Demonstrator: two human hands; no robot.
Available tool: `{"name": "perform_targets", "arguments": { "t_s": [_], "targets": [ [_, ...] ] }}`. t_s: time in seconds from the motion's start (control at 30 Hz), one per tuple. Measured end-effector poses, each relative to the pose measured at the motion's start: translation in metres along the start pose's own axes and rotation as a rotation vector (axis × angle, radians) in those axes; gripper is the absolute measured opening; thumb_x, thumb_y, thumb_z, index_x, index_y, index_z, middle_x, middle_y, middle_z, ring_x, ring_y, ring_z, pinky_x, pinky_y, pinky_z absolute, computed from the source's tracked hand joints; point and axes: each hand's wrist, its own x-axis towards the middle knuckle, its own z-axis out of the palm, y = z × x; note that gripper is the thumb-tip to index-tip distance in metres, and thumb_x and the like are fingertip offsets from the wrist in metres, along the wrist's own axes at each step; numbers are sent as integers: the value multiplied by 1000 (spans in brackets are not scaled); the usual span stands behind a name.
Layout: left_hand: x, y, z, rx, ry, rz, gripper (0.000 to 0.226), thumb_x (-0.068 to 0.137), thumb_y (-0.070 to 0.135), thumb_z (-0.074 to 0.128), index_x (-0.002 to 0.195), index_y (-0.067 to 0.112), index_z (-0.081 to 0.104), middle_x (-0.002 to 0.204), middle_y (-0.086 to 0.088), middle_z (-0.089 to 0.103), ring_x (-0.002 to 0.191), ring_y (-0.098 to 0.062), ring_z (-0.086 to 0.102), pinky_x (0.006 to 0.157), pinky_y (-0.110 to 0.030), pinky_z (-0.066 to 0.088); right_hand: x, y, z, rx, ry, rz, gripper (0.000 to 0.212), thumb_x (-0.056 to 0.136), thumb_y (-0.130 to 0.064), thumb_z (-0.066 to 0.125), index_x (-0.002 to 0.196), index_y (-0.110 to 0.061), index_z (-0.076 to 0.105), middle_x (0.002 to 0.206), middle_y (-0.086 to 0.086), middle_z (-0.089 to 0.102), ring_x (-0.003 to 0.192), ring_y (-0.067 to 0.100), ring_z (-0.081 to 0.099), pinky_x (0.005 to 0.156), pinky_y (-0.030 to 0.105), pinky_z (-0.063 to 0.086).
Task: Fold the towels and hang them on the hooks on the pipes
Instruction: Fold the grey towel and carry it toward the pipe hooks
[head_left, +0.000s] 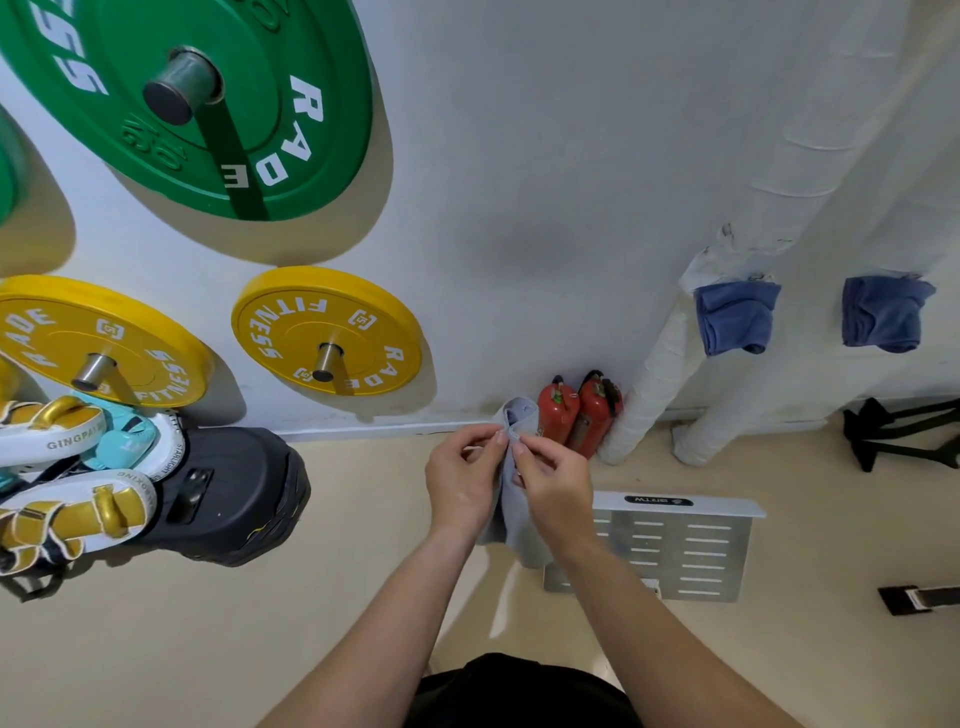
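- The left hand (461, 480) and right hand (555, 486) meet in front of the body. Their fingers are curled, pinching the top edge of a soft, pale grey towel (521, 415) that hangs limp between them.
- A folded blue towel (735, 319) hangs on a white tape-wrapped pipe (654, 384). A second blue towel (883, 314) hangs further right.
- A round green weight plate (218, 98) reads "RADE", and a yellow weight plate (332, 327) reads "RADE FITNESS".
- Glossy white-and-gold boxing gloves (57, 436) read "GINGPAI".
- Two red fire extinguishers (576, 410) stand by a slotted metal panel (691, 551).
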Motion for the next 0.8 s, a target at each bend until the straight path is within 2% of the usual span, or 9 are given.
{"name": "perform_targets", "arguments": {
  "t_s": [0.07, 0.2, 0.33, 0.43, 0.5, 0.57, 0.6, 0.7, 0.8],
  "targets": [
    [-1, 1, -3, -7, -9, -16, 5, 86, 16, 75, 89, 18, 78, 84, 5, 77, 78, -7, 71, 76, -27, 57, -2, 4, 0, 22, -11, 32, 34, 97, -3, 58, 84, -29, 76, 80, -7, 76, 80, 4, 69, 74, 24, 57],
    [-2, -2, -9, 18, -24, 44, 6, 85, 17, 75, 87, 22, 78, 87, 7, 76, 87, -9, 70, 82, -26, 55, 2, 11, -2, -32, -1, 45, 16, 93, -10, 65, 96, -19, 78, 92, -1, 77, 92, 18, 73, 88, 49, 58],
    [-6, 2, -9, 40, 32, 114, 8, 87, 18, 74, 85, 25, 74, 86, 8, 74, 86, -4, 67, 77, -15, 51, 1, 10, 3, -38, 54, 3, 14, 91, -10, 66, 95, -18, 77, 92, -1, 77, 91, 19, 73, 86, 51, 58],
    [-8, 3, -7, 48, 19, 133, 9, 88, 17, 73, 87, 26, 74, 89, 9, 74, 87, -2, 67, 77, -13, 50, 0, 7, 4, -41, 41, -16, 16, 92, -8, 65, 95, -17, 78, 92, -1, 77, 88, 15, 73, 84, 45, 59],
    [-6, 3, -8, 52, 1, 127, 9, 88, 19, 73, 89, 28, 74, 91, 9, 74, 88, -1, 67, 79, -16, 52, 1, 7, 4, -28, 10, 1, 21, 93, -10, 65, 93, -26, 79, 91, -2, 77, 82, 9, 70, 80, 39, 56],
    [-3, 4, -9, 43, -18, 109, 12, 86, 19, 75, 92, 28, 72, 94, 9, 73, 88, 2, 66, 78, -16, 52, 1, 6, 6, -59, -32, -6, 29, 95, -10, 61, 97, -33, 78, 99, -6, 76, 89, 4, 67, 87, 34, 54],
    [-2, 4, -10, 31, -31, 101, 14, 85, 17, 76, 94, 27, 70, 96, 8, 72, 88, 3, 65, 75, -14, 52, 0, 5, 6, -72, -54, -9, 30, 95, -6, 59, 102, -29, 77, 106, -5, 74, 96, 1, 66, 92, 29, 52],
    [2, 4, -13, -4, -57, 107, 20, 85, 10, 75, 95, 26, 66, 100, 4, 69, 86, 5, 64, 70, -10, 50, -2, -3, 7, -81, -147, 8, 35, 92, 10, 51, 112, -8, 73, 115, 18, 64, 95, -12, 58, 85, 6, 42],
    [9, 0, -17, 35, -45, 122, 21, 92, 10, 66, 94, 31, 65, 104, 3, 69, 94, -5, 64, 76, -13, 50, -2, -5, 8, -112, -227, 3, 47, 90, 14, 48, 116, -19, 68, 112, 24, 61, 94, -4, 58, 85, 4, 40]
  ]
}}
